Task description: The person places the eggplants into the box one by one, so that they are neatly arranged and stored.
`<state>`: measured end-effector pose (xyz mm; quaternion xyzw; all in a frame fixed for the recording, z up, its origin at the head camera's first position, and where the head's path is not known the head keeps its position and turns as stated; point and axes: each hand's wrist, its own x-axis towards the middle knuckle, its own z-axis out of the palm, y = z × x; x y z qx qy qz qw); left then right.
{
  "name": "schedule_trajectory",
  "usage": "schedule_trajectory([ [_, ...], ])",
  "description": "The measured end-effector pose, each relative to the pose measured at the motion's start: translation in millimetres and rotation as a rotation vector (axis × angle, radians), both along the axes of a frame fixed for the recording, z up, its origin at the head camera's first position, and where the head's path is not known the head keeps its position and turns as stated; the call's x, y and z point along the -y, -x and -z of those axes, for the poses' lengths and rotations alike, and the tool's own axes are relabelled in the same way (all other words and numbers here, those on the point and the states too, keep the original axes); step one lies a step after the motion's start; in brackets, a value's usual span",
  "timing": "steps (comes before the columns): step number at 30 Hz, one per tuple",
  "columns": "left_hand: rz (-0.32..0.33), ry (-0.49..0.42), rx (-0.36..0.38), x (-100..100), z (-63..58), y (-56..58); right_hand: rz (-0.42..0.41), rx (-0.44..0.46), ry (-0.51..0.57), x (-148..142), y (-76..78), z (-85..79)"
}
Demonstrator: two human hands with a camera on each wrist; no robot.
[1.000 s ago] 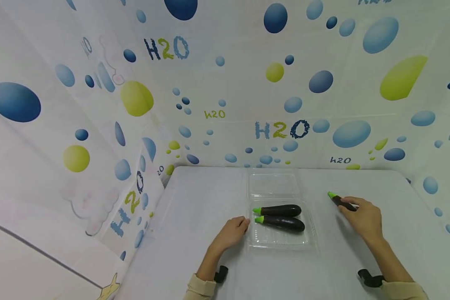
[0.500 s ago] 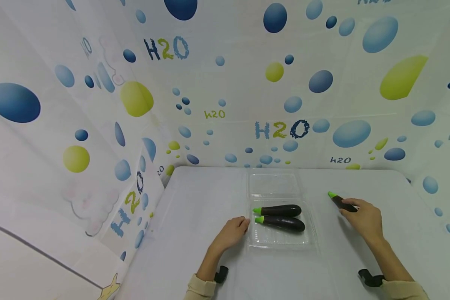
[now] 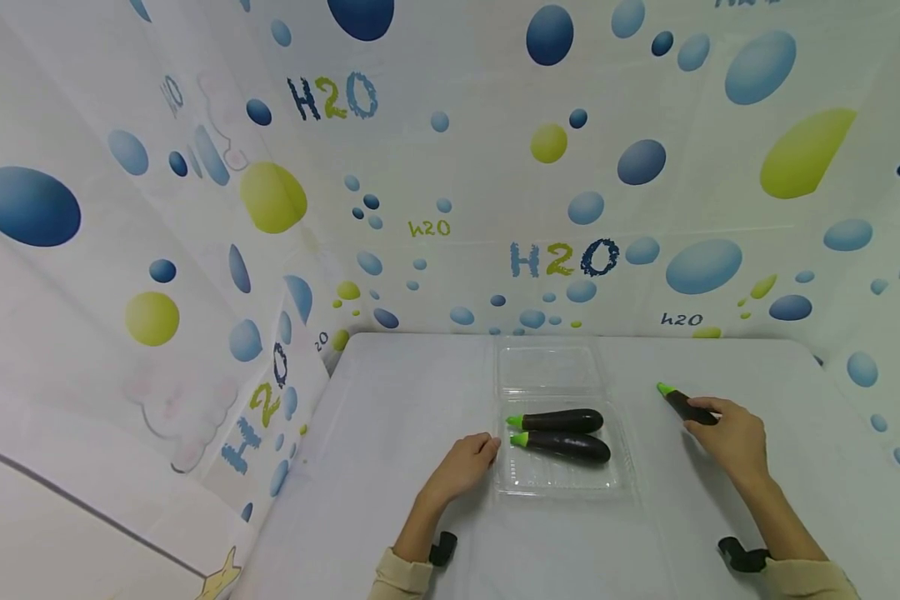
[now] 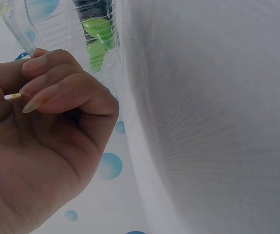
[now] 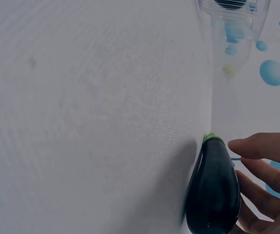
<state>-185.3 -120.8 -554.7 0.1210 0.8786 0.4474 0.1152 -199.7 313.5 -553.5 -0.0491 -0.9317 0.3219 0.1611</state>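
Observation:
In the head view two dark eggplants point(image 3: 562, 447) with bright green stem ends lie side by side in a clear plastic clamshell box point(image 3: 555, 483), whose lid is folded back. My left hand point(image 3: 461, 465) pinches the box's left rim with curled fingers; the left wrist view shows the thumb and fingertips together at the clear wall point(image 4: 52, 31). To the right of the box, my right hand point(image 3: 729, 437) holds a third eggplant point(image 3: 682, 406) between thumb and fingers, its green end pointing away to the left. The right wrist view shows that eggplant's blunt end close to the white tabletop.
A white-covered table point(image 3: 390, 392) bears the box. Behind it and at the left hangs a white curtain point(image 3: 480, 167) printed with blue and green drops. Black wrist straps point(image 3: 742, 556) sit at both cuffs.
My right hand and its eggplant have shifted very slightly to the right. The left hand, the box and the two eggplants in it have stayed in place.

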Motion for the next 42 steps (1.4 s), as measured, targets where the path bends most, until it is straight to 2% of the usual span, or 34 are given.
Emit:
schedule_trajectory([
  [14, -0.001, -0.002, -0.004, 0, -1.5, -1.0, 0.024, 0.038, 0.014, -2, 0.3, 2.3],
  [33, -0.004, -0.001, -0.006, 0, 0.0, 0.0, -0.002, 0.060, -0.004, -9, -2.4, 4.0],
  [42, -0.002, -0.004, -0.014, -1, 0.1, 1.0, -0.008, 0.041, -0.033, -14, -0.9, 7.2],
])
